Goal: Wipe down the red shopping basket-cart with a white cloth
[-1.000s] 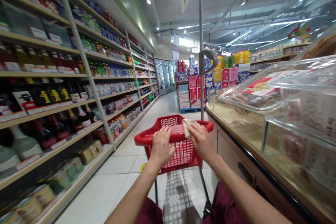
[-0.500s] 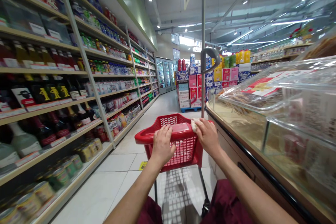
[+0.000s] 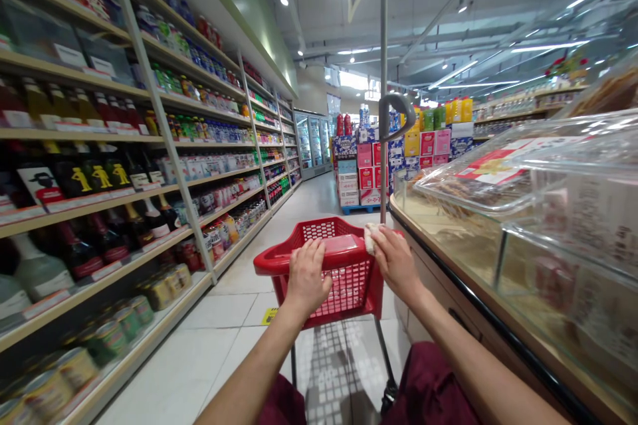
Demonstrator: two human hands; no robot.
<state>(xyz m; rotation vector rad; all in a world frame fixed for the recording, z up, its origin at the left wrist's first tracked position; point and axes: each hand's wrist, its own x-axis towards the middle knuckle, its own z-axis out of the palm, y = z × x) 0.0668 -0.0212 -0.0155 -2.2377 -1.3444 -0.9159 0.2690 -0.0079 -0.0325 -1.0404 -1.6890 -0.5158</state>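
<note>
A red plastic shopping cart [image 3: 319, 285] stands in front of me, its handle bar [image 3: 279, 261] running across near my hands. My left hand [image 3: 309, 279] is wrapped over the middle of that bar, thumb on the near side. At the bar's right end, my right hand [image 3: 396, 262] presses a whitish cloth [image 3: 369, 239] against it, with the fingers closed over the cloth. Through the mesh, the basket's inside is only partly visible.
Drink shelves [image 3: 199, 139] line the left side. A glass-sided counter with clear food boxes [image 3: 478, 166] stands close on the right. Stacked cartons [image 3: 366, 172] sit on a blue pallet ahead, and a grey pole with a loop [image 3: 383, 66] rises beyond the cart.
Both hands keep their places on the handle, the right still with the cloth. The whole view has shifted very slightly; the cart appears in nearly the same spot.
</note>
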